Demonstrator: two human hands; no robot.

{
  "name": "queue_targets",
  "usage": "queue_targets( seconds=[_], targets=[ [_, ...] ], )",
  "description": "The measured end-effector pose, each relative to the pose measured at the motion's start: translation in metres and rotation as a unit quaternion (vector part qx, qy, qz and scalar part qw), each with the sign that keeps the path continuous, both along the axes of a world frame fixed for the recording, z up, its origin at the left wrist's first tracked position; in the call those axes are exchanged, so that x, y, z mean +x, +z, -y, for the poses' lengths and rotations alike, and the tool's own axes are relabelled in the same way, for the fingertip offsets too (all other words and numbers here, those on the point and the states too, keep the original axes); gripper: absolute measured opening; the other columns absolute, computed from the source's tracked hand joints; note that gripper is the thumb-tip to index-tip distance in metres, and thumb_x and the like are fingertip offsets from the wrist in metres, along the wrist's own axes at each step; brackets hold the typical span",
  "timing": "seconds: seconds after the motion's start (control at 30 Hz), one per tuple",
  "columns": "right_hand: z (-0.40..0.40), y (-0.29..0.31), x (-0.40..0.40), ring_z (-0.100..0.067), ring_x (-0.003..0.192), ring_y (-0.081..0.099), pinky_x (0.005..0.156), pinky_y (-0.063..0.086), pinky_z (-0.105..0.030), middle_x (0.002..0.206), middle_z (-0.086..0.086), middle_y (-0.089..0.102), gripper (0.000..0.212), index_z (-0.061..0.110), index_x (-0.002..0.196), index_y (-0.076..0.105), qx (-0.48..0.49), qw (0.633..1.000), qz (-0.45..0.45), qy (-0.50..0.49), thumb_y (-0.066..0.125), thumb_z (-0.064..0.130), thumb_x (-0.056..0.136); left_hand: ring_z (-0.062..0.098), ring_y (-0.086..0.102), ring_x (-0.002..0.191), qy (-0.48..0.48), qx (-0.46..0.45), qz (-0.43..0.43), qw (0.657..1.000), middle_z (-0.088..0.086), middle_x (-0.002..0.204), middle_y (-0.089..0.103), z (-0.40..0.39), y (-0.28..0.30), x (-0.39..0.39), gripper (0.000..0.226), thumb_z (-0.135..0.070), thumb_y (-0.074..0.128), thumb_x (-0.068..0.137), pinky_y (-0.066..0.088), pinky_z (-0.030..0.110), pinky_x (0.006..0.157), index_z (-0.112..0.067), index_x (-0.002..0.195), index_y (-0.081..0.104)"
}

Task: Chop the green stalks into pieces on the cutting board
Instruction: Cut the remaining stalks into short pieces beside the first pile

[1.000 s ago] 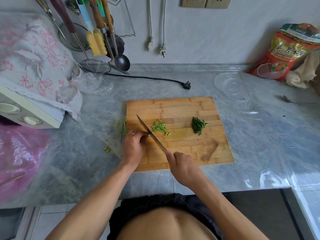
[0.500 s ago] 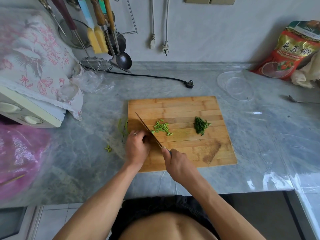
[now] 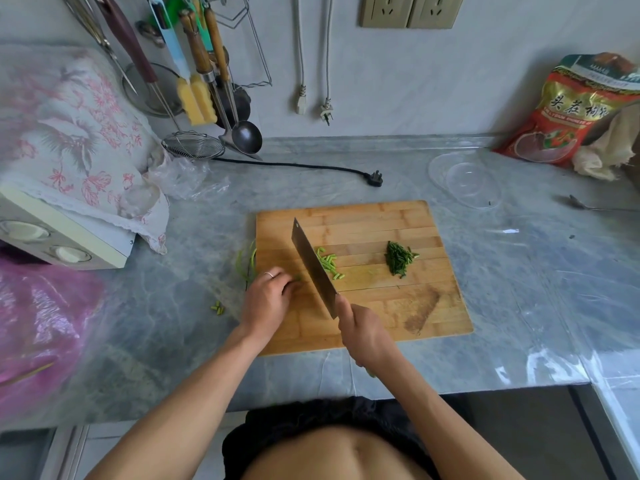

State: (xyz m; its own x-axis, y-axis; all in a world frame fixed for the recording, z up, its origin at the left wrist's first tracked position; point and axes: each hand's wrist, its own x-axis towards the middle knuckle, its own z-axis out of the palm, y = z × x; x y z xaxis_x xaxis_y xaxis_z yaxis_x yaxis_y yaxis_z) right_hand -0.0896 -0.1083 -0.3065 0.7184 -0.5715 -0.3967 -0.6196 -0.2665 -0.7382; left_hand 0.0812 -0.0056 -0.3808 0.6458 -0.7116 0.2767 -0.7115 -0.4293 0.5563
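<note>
Knife [image 3: 313,268]: gripped in right hand [image 3: 363,336], blade raised over cutting board [image 3: 381,216].
Left hand [image 3: 265,299]: curled, pressing green stalks [image 3: 246,263] at board's left edge.
Done: cut pieces [image 3: 329,264] beside blade.
Left: uncut stalk lengths.

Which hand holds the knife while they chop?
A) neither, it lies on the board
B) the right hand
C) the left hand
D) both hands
B: the right hand grips the knife by its handle, while the left hand presses the stalks at the board's left edge.

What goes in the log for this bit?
right hand: holds cleaver | left hand: pins stalks | cut pieces on board
</note>
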Motion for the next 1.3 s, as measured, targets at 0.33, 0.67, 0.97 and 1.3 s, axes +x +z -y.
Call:
queue_targets(
  seconds=[0.33, 0.67, 0.97, 1.3],
  targets=[
    [-0.003, 0.01, -0.013, -0.016, 0.051, 0.034, 0.05, 0.028, -0.03, 0.056, -0.003, 0.042, 0.055, 0.012, 0.062, 0.037, -0.033, 0.999, 0.013, 0.041, 0.029, 0.049, 0.102, 0.028, 0.065, 0.082, 0.003, 0.009, 0.001, 1.0, 0.002, 0.087, 0.072, -0.006, -0.002, 0.002, 0.033, 0.01, 0.074, 0.073, 0.052, 0.034, 0.074, -0.012, 0.097, 0.079],
    [0.0, 0.016, -0.011, -0.025, 0.061, 0.046, 0.059, 0.039, -0.036, 0.069, -0.01, 0.053, 0.06, 0.011, 0.077, 0.049, -0.076, 0.992, -0.077, 0.071, 0.022, 0.061, 0.097, 0.023, 0.066, 0.079, 0.027, -0.033, -0.043, 0.998, 0.006, 0.083, 0.074, 0.011, 0.011, -0.01, 0.022, 0.007, 0.072, 0.074, 0.042, 0.021, 0.072, -0.01, 0.087, 0.079],
    [0.005, 0.01, -0.011, -0.026, 0.055, 0.046, 0.05, 0.035, -0.036, 0.065, -0.007, 0.049, 0.05, 0.019, 0.068, 0.037, -0.095, 0.989, -0.067, 0.087, 0.026, 0.057, 0.099, 0.026, 0.065, 0.084, 0.038, -0.007, -0.037, 0.999, 0.007, 0.087, 0.073, 0.012, 0.006, -0.013, 0.028, 0.006, 0.07, 0.07, 0.04, 0.019, 0.073, -0.011, 0.091, 0.078],
    [-0.009, -0.004, 0.008, -0.025, 0.053, 0.045, 0.051, 0.035, -0.035, 0.067, -0.009, 0.053, 0.05, 0.011, 0.078, 0.046, -0.092, 0.994, -0.048, 0.042, 0.026, 0.052, 0.1, 0.027, 0.06, 0.081, 0.052, -0.011, -0.035, 0.998, 0.008, 0.082, 0.068, 0.01, 0.004, -0.016, 0.034, 0.015, 0.066, 0.064, 0.042, 0.027, 0.068, -0.007, 0.089, 0.075]
  ],
)
